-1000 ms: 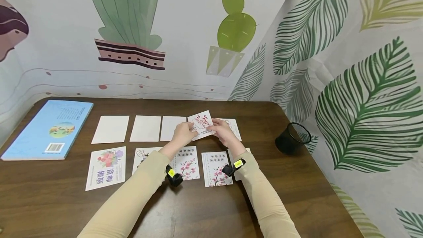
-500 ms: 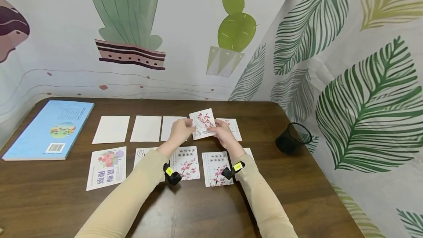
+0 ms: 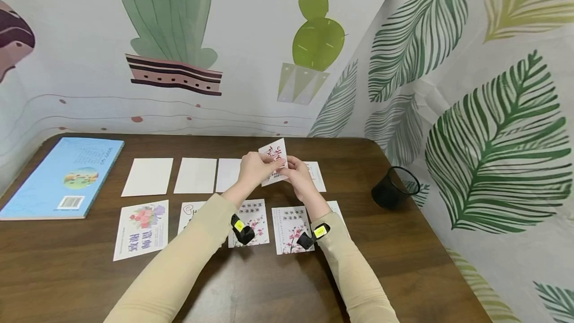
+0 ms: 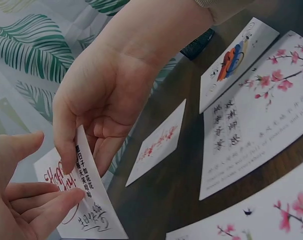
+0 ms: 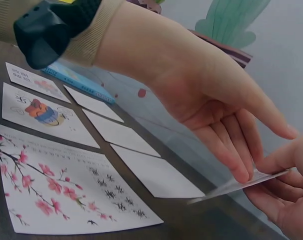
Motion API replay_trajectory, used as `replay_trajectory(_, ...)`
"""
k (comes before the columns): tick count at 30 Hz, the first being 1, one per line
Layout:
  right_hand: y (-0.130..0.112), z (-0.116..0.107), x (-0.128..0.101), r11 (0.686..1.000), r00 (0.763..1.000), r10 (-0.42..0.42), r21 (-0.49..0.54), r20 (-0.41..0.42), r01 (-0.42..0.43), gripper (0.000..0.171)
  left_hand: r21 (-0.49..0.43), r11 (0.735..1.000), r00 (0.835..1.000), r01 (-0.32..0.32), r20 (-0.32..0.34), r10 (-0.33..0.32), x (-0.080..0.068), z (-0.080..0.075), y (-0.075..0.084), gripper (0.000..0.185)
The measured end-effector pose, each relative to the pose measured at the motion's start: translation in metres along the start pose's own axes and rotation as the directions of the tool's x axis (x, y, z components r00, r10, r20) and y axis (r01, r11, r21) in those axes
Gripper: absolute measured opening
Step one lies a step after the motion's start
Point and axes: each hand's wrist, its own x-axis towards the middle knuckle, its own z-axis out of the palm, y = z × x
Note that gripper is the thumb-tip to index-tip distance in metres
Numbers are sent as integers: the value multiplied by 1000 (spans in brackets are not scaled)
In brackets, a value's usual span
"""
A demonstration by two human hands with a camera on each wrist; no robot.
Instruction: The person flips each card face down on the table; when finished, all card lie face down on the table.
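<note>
Touching one thin rectangular card (image 3: 275, 150), hands (image 3: 254, 170) (image 3: 300, 177) hover above grained wood (image 3: 269, 283)

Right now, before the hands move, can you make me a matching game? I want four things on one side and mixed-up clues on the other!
Things:
1. book
2. cup
3. bouquet card
4. card in the right hand, "held card" for short

Clues:
A. black, near the right edge of the table
B. shows red lettering
C. blue, at the far left
D. lies at the left end of the near row

Right pairs: 1-C, 2-A, 3-D, 4-B
</note>
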Motion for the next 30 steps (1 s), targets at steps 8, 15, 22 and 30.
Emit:
replay_trajectory(8, -9, 1, -7, 997, 990, -75, -17, 121, 78, 41, -9, 1000, 1000, -5, -17, 5, 5, -4, 6, 43)
replay_trajectory(15, -12, -2, -8, 997, 983, -53, -48, 176, 62, 48, -97, 995, 998, 27, 54, -22, 9, -10, 1, 38)
replay_trajectory(22, -10, -7, -9, 997, 979, -11, -73, 205, 26, 52, -280, 952, 987, 126, 130, -93, 10, -13, -1, 32)
replay_trajectory(30, -4, -13, -4, 994, 988, 3, -112, 153, 14, 55, -302, 935, 979, 185, 135, -150, 11, -14, -11, 28)
